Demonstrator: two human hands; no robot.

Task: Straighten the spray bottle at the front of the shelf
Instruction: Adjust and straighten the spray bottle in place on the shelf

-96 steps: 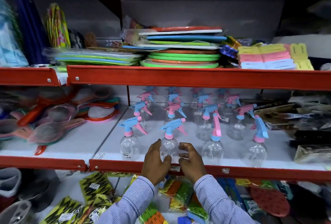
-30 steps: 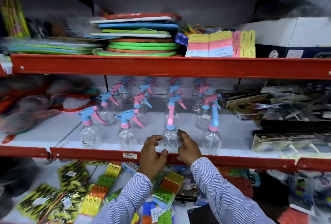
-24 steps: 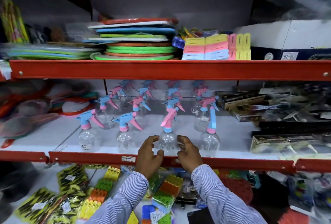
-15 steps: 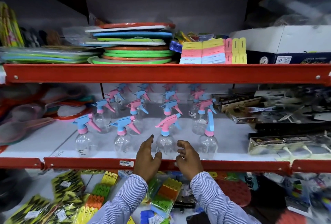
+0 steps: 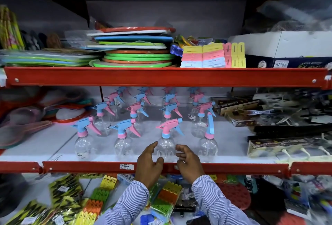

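Flanking the spray bottle (image 5: 166, 145), left hand (image 5: 149, 163), right hand (image 5: 188, 161) (fingers loosely spread, gripping nothing), hands at shelf (image 5: 89, 166) edge

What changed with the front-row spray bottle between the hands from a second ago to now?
The pink-headed spray bottle was turned: its head pointed straight at the camera, and now the nozzle points left like its neighbours. The left hand and right hand have opened and sit beside it, apparently released. The rightmost front bottle still faces forward; the other bottles kept their places.

Clear spray bottle (image 5: 166, 148), pink head, upright, shelf front.
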